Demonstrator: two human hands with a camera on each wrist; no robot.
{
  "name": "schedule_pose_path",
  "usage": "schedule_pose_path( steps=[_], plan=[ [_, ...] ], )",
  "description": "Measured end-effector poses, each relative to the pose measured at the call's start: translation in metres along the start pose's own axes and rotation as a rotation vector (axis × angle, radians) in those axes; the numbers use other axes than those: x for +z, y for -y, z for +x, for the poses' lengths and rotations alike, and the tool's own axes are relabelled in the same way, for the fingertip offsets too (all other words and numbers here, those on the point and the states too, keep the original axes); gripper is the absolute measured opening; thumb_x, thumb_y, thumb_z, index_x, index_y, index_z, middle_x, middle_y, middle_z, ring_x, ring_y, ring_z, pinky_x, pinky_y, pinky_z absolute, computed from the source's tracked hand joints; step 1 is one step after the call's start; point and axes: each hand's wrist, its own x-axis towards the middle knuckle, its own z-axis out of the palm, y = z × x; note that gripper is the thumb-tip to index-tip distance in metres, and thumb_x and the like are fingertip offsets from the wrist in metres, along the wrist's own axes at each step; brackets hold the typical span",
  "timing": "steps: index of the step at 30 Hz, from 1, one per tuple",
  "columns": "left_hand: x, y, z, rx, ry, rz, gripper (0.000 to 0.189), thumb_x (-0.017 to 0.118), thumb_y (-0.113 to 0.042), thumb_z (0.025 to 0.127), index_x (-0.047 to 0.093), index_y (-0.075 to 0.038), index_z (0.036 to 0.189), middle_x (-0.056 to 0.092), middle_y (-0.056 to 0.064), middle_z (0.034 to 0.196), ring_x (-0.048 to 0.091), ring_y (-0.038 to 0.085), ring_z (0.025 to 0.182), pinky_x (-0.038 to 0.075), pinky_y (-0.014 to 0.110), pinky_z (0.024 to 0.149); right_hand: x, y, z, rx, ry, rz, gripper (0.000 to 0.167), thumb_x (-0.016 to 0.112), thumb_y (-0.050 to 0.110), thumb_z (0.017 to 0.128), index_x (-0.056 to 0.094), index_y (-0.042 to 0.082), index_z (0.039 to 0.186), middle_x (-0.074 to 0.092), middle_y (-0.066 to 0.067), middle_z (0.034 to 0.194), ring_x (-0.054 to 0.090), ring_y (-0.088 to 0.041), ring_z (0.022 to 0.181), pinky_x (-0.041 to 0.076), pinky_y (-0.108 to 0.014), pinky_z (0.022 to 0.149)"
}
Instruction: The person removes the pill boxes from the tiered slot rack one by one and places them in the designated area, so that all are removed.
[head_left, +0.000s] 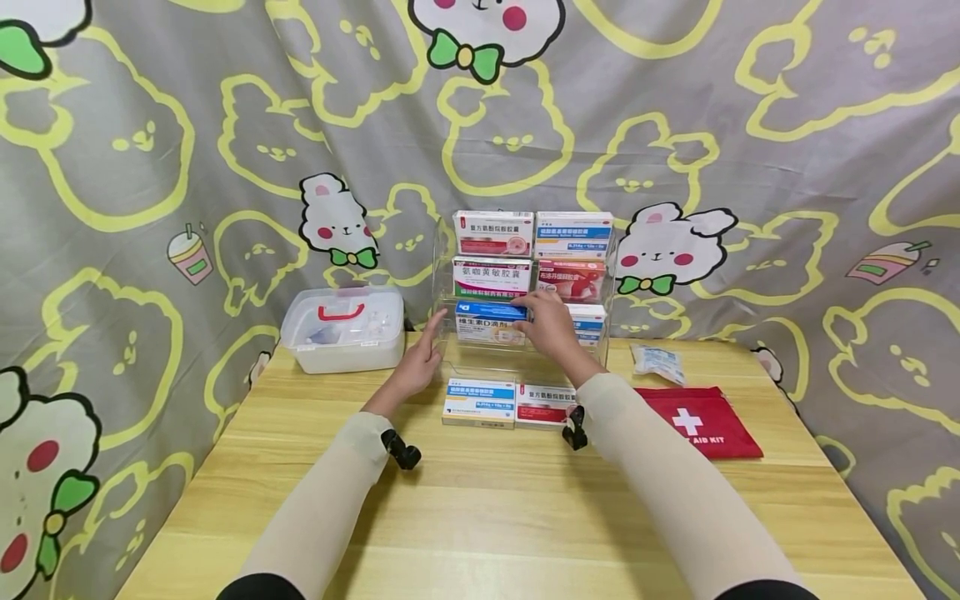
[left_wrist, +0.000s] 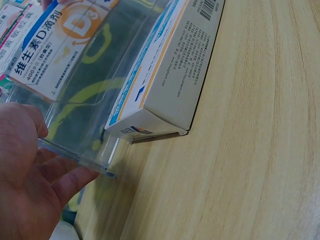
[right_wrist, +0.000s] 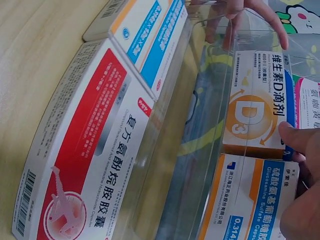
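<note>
My right hand (head_left: 553,329) pinches the right end of a blue-and-white vitamin D drops box (head_left: 483,327), its thumb (right_wrist: 295,137) at the box's front upper edge. This box stands on the third tier of a clear acrylic rack (head_left: 517,360). Beside it is a blue, orange and white glucosamine capsule box (right_wrist: 250,200), partly covered by the right hand in the head view. At the rack's left side, my left hand (head_left: 418,367) holds the clear edge, thumb in front and fingers (left_wrist: 75,182) around behind. Two medicine boxes fill each upper tier, among them a red one (head_left: 576,280).
Before the rack, a glucosamine box (head_left: 478,402) and a red-and-white capsule box (head_left: 540,403) lie side by side on the table (head_left: 480,517). Left stands a lidded clear bin (head_left: 345,354) with a red handle. Right are a red first aid pouch (head_left: 708,425) and a small plastic packet (head_left: 658,363).
</note>
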Motion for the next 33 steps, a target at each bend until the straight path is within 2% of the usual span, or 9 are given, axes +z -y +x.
schedule_pose_path(
  steps=[2,3,4,7,11,22,28,33],
  plan=[
    [0.0001,0.0002,0.0000,-0.004,0.001,0.000,0.081,0.040,0.002,0.106,0.002,-0.038,0.165,0.022,0.024,0.168,0.062,0.046,0.091,0.044,0.032,0.055,-0.0005,0.0007,-0.0001,0.007,0.009,0.007,0.040,0.078,0.018,0.093,0.071,0.014,0.132,0.063,-0.010,0.137,0.049,-0.033,0.134,0.040,-0.051,0.113],
    [0.0001,0.0002,-0.0001,-0.002,-0.001,0.004,0.081,0.040,0.002,0.105,0.003,-0.037,0.165,0.023,0.024,0.168,0.061,0.044,0.088,0.044,0.032,0.054,-0.0007,0.0010,-0.0003,0.011,0.014,0.013,0.040,0.078,0.017,0.093,0.071,0.014,0.132,0.062,-0.010,0.138,0.048,-0.033,0.135,0.039,-0.052,0.113],
    [0.0001,0.0001,-0.0004,-0.005,0.000,0.003,0.081,0.040,0.002,0.105,0.002,-0.038,0.165,0.023,0.024,0.167,0.057,0.041,0.076,0.044,0.031,0.054,-0.0008,0.0013,-0.0004,0.015,0.018,0.018,0.040,0.077,0.017,0.093,0.071,0.014,0.132,0.062,-0.010,0.139,0.047,-0.033,0.136,0.038,-0.052,0.114],
    [-0.0002,0.0003,-0.0010,-0.007,-0.002,0.006,0.081,0.040,0.001,0.106,0.002,-0.038,0.165,0.025,0.025,0.166,0.051,0.031,0.065,0.043,0.031,0.053,-0.0004,0.0019,-0.0004,0.023,0.024,0.029,0.039,0.077,0.018,0.093,0.071,0.015,0.132,0.061,-0.009,0.143,0.045,-0.032,0.140,0.035,-0.052,0.117],
    [-0.0003,0.0002,-0.0018,-0.010,0.000,-0.002,0.080,0.040,0.001,0.106,0.003,-0.037,0.165,0.024,0.026,0.167,0.045,0.022,0.060,0.043,0.032,0.054,0.0010,0.0014,-0.0002,0.029,0.022,0.023,0.039,0.077,0.021,0.094,0.071,0.016,0.132,0.061,-0.009,0.145,0.043,-0.032,0.141,0.033,-0.052,0.117],
    [0.0003,0.0027,0.0012,0.009,0.005,-0.033,0.082,0.041,0.002,0.105,0.003,-0.039,0.165,0.022,0.023,0.168,0.036,0.015,0.052,0.042,0.030,0.053,0.0016,-0.0007,0.0008,0.039,0.011,0.061,0.037,0.074,0.023,0.096,0.069,0.016,0.132,0.060,-0.008,0.146,0.043,-0.031,0.139,0.033,-0.052,0.116],
    [-0.0004,0.0018,0.0005,0.007,0.010,-0.025,0.084,0.041,0.003,0.105,0.002,-0.040,0.165,0.023,0.023,0.168,0.037,0.015,0.052,0.044,0.031,0.054,0.0000,-0.0044,0.0019,0.054,0.022,0.133,0.037,0.073,0.024,0.097,0.068,0.018,0.132,0.061,-0.006,0.144,0.045,-0.031,0.139,0.035,-0.053,0.116],
    [-0.0013,0.0009,0.0010,0.007,0.015,-0.012,0.083,0.040,0.004,0.105,0.001,-0.036,0.166,0.021,0.023,0.168,0.039,0.015,0.052,0.045,0.031,0.054,-0.0026,-0.0068,0.0034,0.047,0.017,0.226,0.039,0.072,0.021,0.097,0.066,0.016,0.135,0.061,-0.008,0.141,0.047,-0.033,0.137,0.039,-0.054,0.114]
  ],
)
